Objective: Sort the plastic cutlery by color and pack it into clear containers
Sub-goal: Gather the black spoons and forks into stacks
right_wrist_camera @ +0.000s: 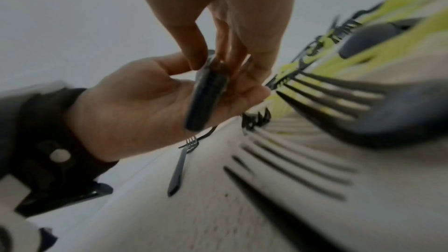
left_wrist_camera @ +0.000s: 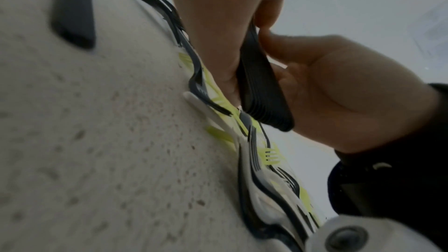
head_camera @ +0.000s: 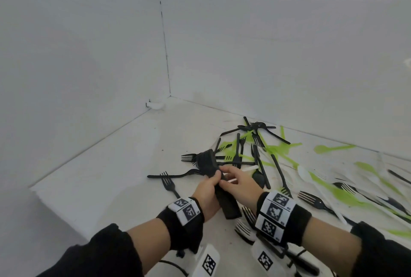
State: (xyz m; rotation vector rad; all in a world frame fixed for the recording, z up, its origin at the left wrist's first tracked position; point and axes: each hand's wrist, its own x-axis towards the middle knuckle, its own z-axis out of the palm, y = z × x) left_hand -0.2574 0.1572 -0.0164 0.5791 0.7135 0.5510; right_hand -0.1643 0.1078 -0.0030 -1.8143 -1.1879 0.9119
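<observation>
A thick stack of black plastic forks is held between both hands just above the white table, tines pointing away from me. My left hand grips the stack from the left, fingers curled round its middle. My right hand pinches the same stack from the right. In the left wrist view the stack sits between my left hand and the right hand. The right wrist view shows the stack end-on. Loose black, green and white cutlery lies scattered behind and to the right.
A single black fork lies left of my hands. White forks lie under my right wrist. A green spoon rests near the back wall. White walls meet at a corner. The table's edge drops off at left.
</observation>
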